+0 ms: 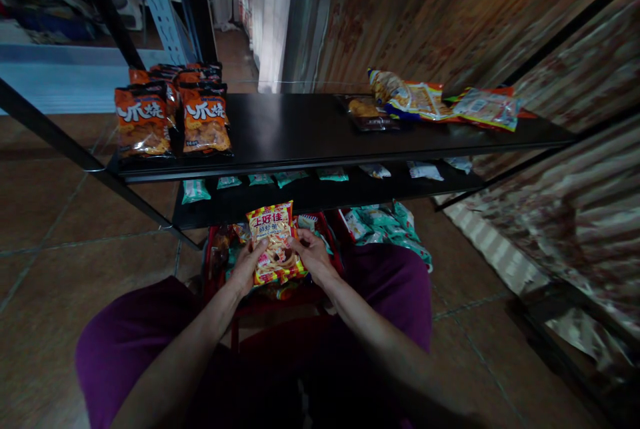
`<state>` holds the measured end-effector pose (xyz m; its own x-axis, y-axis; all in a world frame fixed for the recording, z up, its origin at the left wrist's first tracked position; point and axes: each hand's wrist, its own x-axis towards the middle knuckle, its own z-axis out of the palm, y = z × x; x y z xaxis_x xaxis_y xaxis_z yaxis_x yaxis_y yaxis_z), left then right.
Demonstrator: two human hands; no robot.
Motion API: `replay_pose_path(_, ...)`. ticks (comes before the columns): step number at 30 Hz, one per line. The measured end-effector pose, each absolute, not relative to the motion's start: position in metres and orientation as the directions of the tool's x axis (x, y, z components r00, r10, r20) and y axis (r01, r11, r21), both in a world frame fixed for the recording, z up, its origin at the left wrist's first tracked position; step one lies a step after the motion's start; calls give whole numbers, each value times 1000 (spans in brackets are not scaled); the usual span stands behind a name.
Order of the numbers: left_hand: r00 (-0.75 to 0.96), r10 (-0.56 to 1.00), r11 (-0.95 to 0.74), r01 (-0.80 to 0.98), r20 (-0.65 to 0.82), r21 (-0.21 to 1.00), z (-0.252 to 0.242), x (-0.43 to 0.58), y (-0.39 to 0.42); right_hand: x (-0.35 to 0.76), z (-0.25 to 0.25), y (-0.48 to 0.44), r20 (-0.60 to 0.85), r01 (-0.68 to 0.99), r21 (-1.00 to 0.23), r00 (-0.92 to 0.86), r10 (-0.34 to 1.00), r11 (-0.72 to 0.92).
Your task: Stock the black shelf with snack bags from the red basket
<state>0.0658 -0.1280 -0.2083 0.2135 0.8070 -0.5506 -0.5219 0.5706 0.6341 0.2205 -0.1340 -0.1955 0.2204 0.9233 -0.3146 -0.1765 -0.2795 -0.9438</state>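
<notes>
Between my two hands is a yellow and red bag of prawn crackers [274,242], its printed front turned up toward me. My left hand [247,263] grips its left side with the thumb on the front. On the right side, my right hand [313,255] holds it the same way, thumb over the edge. The fingers behind the bag are hidden. Just below and behind it stands a red basket [211,262] with more snack bags inside, partly covered by my hands and the bag.
A black shelf [290,129] spans ahead, with orange snack bags [206,119] standing at its left and several bags [420,101] lying at its right. Small green packets [196,190] line the lower shelf [310,199]. More green bags [383,223] are heaped beyond my right knee.
</notes>
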Motion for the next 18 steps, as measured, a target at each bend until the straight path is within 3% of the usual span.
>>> replay_pose_path(5, 156, 785, 574, -550, -600, 607, -213, 64, -125, 225, -198, -135, -429, -248, -891, 179, 885, -381)
replay_pose_path(11, 153, 796, 556, -567, -586, 608, -211, 64, -122, 225, -185, -145, -429, -292, -870, 52, 902, -397)
replay_pose_path(18, 234, 812, 555, -591, -534, 585, -207, 63, -123, 232, -199, -152, -491, -349, -841, 171, 854, -413)
